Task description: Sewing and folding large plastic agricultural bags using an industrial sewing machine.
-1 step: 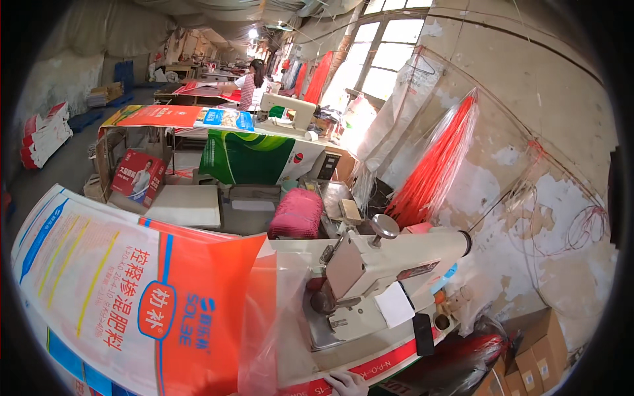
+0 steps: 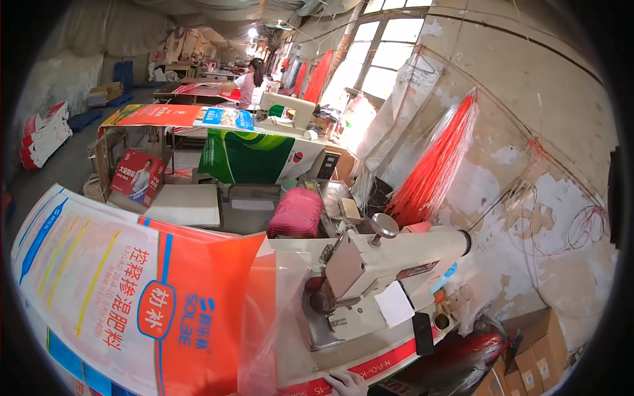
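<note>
My right hand (image 2: 346,383), in a pale glove and cut off by the lower edge, lies with its fingers spread on a red printed strip (image 2: 376,362) along the table's near edge. Nothing shows in its grasp. My left hand is out of sight. Left of it spreads a large white and orange woven sack (image 2: 142,297) with a clear plastic liner (image 2: 271,317) sticking out of its open end. The liner's end reaches close to the cream sewing machine (image 2: 389,264). The machine's needle area is partly hidden by its head.
A white paper pad (image 2: 394,305) and a dark phone (image 2: 423,334) lie by the machine. Behind stand a pink thread cone (image 2: 296,212) and a second sewing machine (image 2: 287,111). Red strands (image 2: 439,165) hang on the right wall; cardboard boxes (image 2: 538,353) stand below. Another person (image 2: 252,86) works farther back.
</note>
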Motion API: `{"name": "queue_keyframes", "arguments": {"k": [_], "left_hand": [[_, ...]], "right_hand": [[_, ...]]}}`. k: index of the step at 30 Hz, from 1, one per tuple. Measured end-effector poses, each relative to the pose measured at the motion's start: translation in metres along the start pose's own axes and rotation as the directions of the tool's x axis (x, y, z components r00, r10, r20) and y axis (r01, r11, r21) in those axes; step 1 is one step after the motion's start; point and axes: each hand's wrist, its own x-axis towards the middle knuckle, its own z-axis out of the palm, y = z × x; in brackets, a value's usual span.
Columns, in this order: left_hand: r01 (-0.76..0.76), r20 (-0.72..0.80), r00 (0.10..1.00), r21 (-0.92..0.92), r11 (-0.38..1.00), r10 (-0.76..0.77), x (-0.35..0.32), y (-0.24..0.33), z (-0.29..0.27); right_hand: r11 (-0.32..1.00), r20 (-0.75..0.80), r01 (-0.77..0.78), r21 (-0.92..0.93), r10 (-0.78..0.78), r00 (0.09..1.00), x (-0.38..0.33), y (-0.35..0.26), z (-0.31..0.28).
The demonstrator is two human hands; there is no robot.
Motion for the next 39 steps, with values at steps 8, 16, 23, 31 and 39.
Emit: {"name": "queue_keyframes", "arguments": {"k": [8, 16, 23, 31, 39], "left_hand": [[0.088, 0.027, 0.996, -0.027, 0.996, -0.088, 0.0003, -0.0028, 0.0007], [0.065, 0.01, 0.998, -0.032, 0.997, -0.065, 0.0002, 0.0021, 0.0001], [0.055, 0.007, 0.998, -0.021, 0.998, -0.055, 0.0009, 0.0017, 0.0005], [0.002, 0.003, 1.0, 0.038, 0.999, -0.002, 0.0003, 0.0016, 0.0006], [0.011, -0.01, 1.0, -0.002, 1.0, -0.011, 0.0009, -0.0011, 0.0024]], "right_hand": [[1.0, 0.01, 0.01, -0.008, -0.01, 1.0, 0.0008, 0.0005, -0.0021], [1.0, 0.004, 0.022, -0.014, -0.022, 1.0, -0.0009, 0.0024, 0.002], [1.0, 0.004, 0.008, -0.006, -0.008, 1.0, -0.0013, 0.0023, 0.0014], [1.0, -0.01, 0.012, -0.002, -0.012, 1.0, -0.0023, 0.002, 0.0018], [1.0, -0.023, 0.021, -0.014, -0.021, 1.0, -0.0021, 0.0023, 0.0021]]}}
